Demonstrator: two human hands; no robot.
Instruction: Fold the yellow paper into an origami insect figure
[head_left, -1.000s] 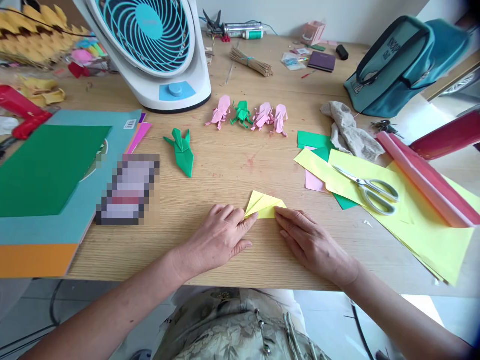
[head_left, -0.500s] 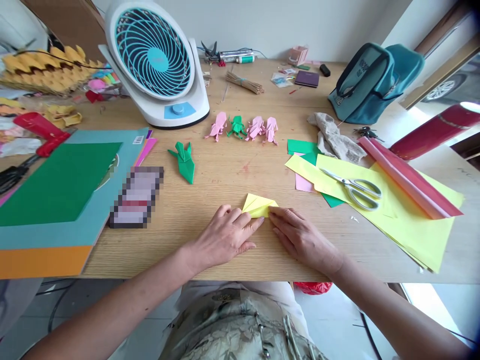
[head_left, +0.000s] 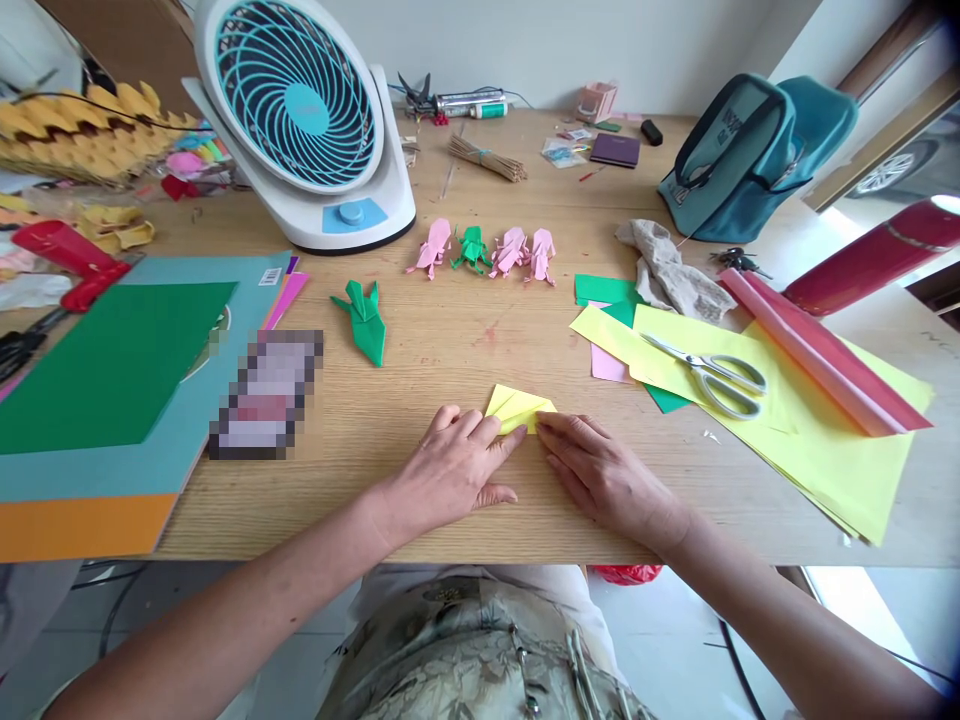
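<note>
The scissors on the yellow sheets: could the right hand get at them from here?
Probably yes: the scissors lie uncovered on top of the yellow sheets, on the right hand's own side. It would likely first have to leave the folded yellow paper it touches.

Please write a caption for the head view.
Left hand and right hand on folded yellow paper, scissors lying to the right.

Phone [head_left: 268, 395] — pixelated | fan [head_left: 307, 108] — top cut off | yellow paper [head_left: 517, 407] partly under left hand [head_left: 450, 465]

Our folded paper [head_left: 517, 402] was yellow, our fan [head_left: 307, 108] white and blue, our bag [head_left: 739, 165] teal, our bottle [head_left: 855, 262] red, our clothes [head_left: 457, 655] leaf-patterned.
</note>
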